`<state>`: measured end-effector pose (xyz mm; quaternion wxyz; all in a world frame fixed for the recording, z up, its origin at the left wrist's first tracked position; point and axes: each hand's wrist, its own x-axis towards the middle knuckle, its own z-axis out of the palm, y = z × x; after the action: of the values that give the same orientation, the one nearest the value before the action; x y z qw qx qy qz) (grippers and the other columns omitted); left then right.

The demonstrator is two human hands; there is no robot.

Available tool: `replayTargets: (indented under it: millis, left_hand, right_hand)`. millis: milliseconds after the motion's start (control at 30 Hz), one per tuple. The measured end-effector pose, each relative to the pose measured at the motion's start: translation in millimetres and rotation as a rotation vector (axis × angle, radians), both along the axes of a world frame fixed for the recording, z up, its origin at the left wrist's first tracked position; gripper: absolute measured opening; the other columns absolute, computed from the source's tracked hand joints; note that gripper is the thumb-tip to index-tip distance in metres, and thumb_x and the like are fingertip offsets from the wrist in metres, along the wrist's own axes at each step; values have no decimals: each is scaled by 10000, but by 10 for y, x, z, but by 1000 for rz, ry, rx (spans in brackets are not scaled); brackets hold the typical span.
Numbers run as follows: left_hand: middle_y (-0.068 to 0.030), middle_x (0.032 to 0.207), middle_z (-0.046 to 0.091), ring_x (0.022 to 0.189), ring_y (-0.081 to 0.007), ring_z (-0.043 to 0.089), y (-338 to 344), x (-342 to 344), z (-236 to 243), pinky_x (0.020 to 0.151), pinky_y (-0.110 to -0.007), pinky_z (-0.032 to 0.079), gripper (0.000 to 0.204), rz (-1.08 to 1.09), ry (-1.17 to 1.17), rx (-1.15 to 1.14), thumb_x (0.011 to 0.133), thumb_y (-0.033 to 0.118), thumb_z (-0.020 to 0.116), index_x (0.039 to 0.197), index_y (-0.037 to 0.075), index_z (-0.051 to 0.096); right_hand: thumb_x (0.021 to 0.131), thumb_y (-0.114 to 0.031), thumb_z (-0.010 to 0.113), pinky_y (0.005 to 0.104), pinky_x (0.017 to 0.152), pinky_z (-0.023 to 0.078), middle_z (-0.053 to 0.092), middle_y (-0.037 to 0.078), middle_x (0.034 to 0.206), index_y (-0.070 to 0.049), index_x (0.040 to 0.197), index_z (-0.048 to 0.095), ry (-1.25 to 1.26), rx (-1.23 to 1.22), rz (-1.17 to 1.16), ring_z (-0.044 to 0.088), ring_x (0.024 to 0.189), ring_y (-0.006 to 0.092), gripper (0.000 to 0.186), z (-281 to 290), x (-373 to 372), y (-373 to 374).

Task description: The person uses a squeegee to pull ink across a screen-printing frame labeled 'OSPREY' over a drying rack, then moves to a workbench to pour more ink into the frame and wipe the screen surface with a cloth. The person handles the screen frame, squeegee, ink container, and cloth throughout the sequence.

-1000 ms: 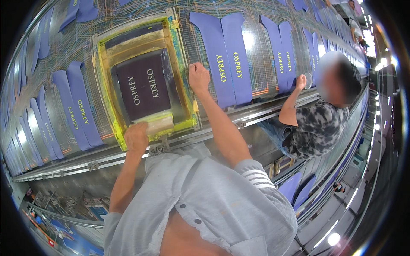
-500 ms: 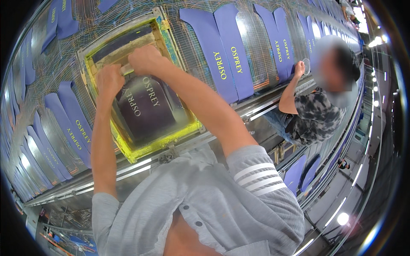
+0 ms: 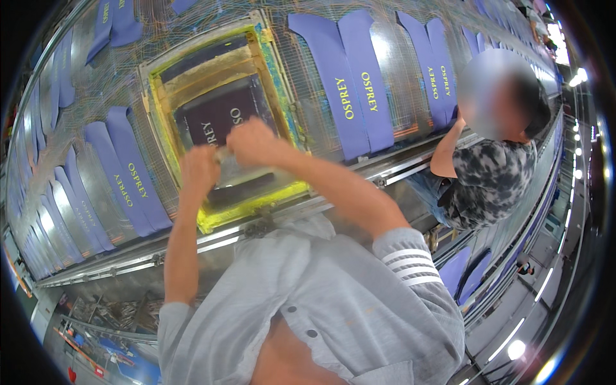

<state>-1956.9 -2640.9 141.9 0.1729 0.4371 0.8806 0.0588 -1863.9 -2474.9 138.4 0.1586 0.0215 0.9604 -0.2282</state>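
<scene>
Streaked table [image 3: 112, 80] is stretching beyond the fingers, purple panels [image 3: 340, 96] lying to their left and right. Left hand [image 3: 201, 168] and right hand [image 3: 255, 142] are gripping a pale, blurred squeegee [image 3: 222, 154], fingers curling tightly around it; beneath them, a yellow-edged screen frame [image 3: 256, 202] is resting on the table.

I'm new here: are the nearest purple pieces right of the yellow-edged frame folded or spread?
Spread: both purple pieces lie flat, no fold showing.
</scene>
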Motion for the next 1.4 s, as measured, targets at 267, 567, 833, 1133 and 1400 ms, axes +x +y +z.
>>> replayTargets:
  millis: [267,567,833,1133,1400]
  left_hand:
    - [-150,787,710,758,-357,704,843,-744,-30,677,-488,552,88,-29,146,80,723,99,684,803,91,720]
    - [-90,925,725,835,-304,711,-449,990,-136,693,-421,562,301,-4,-51,283,688,1,631,967,73,716]
    - [-80,1005,747,907,-283,709,-405,1009,-105,763,-434,554,311,2,-45,202,681,-16,627,961,66,736]
    - [-103,1021,754,946,-316,720,-999,690,71,815,-432,571,346,89,-72,308,675,-22,633,988,76,744]
    - [-132,1013,747,885,-344,712,-2801,-397,92,775,-444,558,350,101,81,357,681,-80,598,971,59,736]
  right_hand:
    - [760,-97,633,466,770,558,726,145,864,-66,809,738,62,103,-45,710,846,335,120,-44,-789,802]
    - [752,-241,737,535,1008,446,642,127,975,-62,962,713,97,-67,5,631,1010,314,277,-78,991,-403]
    - [958,-342,637,459,942,479,668,260,1103,-26,1199,687,430,47,-1027,624,1049,414,401,-726,860,937]
    - [955,-219,616,410,647,444,665,146,763,15,899,719,510,-397,-1158,557,659,225,262,-286,471,502]
    - [941,-231,602,448,705,517,700,223,807,5,903,717,614,-464,-1179,694,760,374,266,-615,-804,-1510]
